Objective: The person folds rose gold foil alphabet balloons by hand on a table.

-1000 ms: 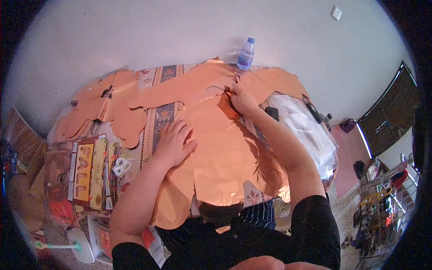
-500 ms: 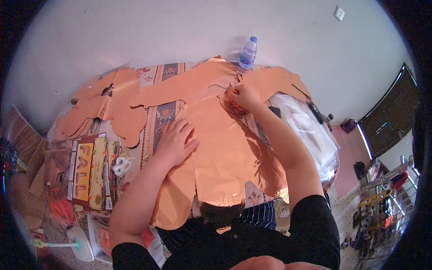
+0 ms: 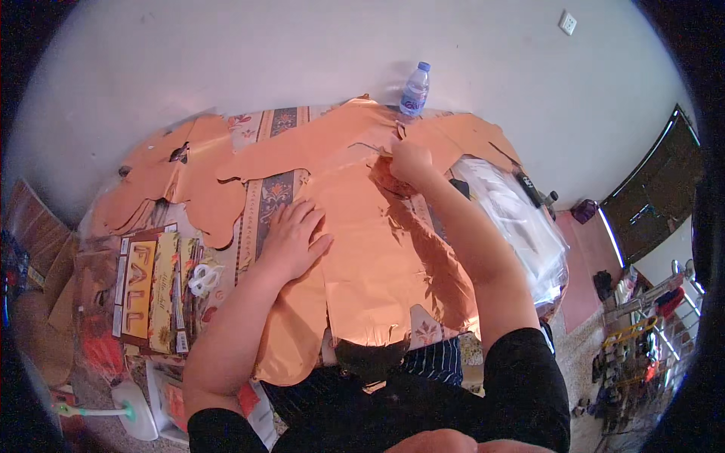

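Left hand (image 3: 296, 240): fingers apart, 9 o'clock | right hand (image 3: 411, 162): curled, 1 o'clock—can't tell its hold | copper foil (image 3: 362, 241): likely light, slippery, tearable—I'd pinch edges broadly

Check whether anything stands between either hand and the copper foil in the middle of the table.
Nothing visible does. The left hand rests on the left part of the copper foil; the right hand is curled at its crumpled far part, fingertips hidden. The bottle stands farther back, out of the way.
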### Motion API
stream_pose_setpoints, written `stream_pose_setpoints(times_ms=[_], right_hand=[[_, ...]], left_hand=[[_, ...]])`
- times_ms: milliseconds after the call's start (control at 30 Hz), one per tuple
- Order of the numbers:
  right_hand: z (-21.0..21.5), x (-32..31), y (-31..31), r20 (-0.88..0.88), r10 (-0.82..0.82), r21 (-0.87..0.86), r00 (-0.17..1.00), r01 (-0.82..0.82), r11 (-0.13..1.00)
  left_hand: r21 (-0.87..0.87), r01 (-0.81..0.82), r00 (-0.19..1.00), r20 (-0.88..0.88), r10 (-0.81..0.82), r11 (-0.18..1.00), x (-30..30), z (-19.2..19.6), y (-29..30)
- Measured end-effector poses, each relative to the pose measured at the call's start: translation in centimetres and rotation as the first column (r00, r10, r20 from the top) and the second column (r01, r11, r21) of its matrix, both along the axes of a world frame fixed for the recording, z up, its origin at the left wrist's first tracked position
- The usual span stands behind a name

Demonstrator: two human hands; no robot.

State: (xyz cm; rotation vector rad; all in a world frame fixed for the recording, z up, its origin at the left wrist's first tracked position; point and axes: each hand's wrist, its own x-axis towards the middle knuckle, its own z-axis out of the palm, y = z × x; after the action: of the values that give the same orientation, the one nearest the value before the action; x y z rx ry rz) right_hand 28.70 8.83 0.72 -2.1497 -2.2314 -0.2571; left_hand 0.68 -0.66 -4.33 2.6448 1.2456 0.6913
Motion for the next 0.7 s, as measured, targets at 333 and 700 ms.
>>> stream_pose_setpoints(times_ms=[333,700], right_hand=[[5.2,9.3,4.5,-0.507,0.146,0.47,0.849,0.131,0.873],[11.4,20.0,4.1,-0.251,0.3,0.631,0.92,-0.079,0.771]], left_hand=[[0.005,-0.005,1.0,0.0,0.005,1.0,-0.2,-0.4,0.0],[0.075,0.113,0.989,0.083,-0.119,0.991,1.9,-0.9,1.2]])
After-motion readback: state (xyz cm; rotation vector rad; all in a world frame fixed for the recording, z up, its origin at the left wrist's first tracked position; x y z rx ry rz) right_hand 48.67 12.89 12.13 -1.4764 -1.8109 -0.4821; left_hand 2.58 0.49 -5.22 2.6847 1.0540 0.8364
